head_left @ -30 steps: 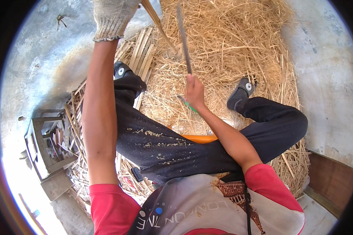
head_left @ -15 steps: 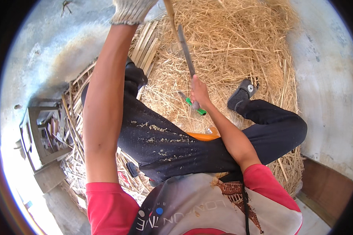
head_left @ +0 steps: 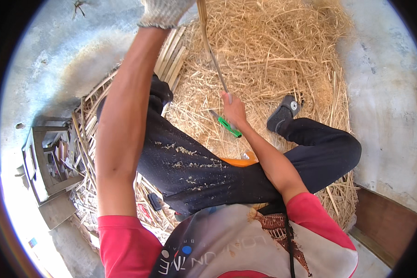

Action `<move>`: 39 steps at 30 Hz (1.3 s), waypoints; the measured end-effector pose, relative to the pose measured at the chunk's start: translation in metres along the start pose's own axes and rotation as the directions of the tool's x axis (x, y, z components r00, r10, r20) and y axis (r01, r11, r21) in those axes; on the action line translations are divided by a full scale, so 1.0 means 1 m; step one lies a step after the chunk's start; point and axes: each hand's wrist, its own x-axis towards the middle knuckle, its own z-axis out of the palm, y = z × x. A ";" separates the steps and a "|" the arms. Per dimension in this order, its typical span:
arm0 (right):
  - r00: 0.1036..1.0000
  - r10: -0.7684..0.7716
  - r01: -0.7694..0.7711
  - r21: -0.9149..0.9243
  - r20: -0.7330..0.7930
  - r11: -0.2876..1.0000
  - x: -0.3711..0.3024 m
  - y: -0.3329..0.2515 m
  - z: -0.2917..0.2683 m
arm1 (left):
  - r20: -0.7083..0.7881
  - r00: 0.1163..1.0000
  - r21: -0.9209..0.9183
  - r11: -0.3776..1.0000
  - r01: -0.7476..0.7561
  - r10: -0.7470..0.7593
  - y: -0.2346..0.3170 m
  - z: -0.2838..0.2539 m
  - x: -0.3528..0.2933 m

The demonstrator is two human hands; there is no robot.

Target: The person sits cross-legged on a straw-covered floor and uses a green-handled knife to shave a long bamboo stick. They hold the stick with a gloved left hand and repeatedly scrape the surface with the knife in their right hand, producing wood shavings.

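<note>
At the top edge, my left hand (head_left: 167, 11) wears a knitted white glove; its fingers are cut off by the picture's border. Beside the glove a narrow bamboo strip (head_left: 201, 14) runs down from that border. My bare right hand (head_left: 235, 111) is closed around the handle of a long knife (head_left: 217, 67), held over the shavings between my legs. Its blade points up and away, seen nearly edge-on, and its far end meets or overlaps the strip. On the shavings just below my right hand lies a small green-handled knife (head_left: 229, 126).
Pale shavings (head_left: 278, 46) cover the floor ahead. Split bamboo slats (head_left: 172, 58) lean at the left by my knee. An orange object (head_left: 240, 161) sits partly under my thigh. A wooden frame (head_left: 58, 185) stands far left, and walls (head_left: 384, 92) rise on both sides.
The long knife's blade has turned from showing its flat side to nearly edge-on. My right hand has shifted slightly left and my gloved hand slightly right.
</note>
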 end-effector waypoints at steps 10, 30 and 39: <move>0.978 -0.022 -0.103 0.570 0.208 0.815 0.002 -0.035 -0.032 | -0.118 0.988 -0.017 0.995 0.102 -0.103 0.016 -0.012 -0.015; 0.987 -0.095 0.041 0.377 0.127 0.925 0.016 -0.019 -0.026 | -0.272 0.959 -0.206 0.978 0.020 -0.077 -0.018 -0.021 -0.007; 0.961 -0.235 0.213 -0.151 -0.147 0.965 0.009 0.041 0.029 | -0.278 0.957 -0.072 0.995 0.065 -0.082 -0.016 -0.024 -0.009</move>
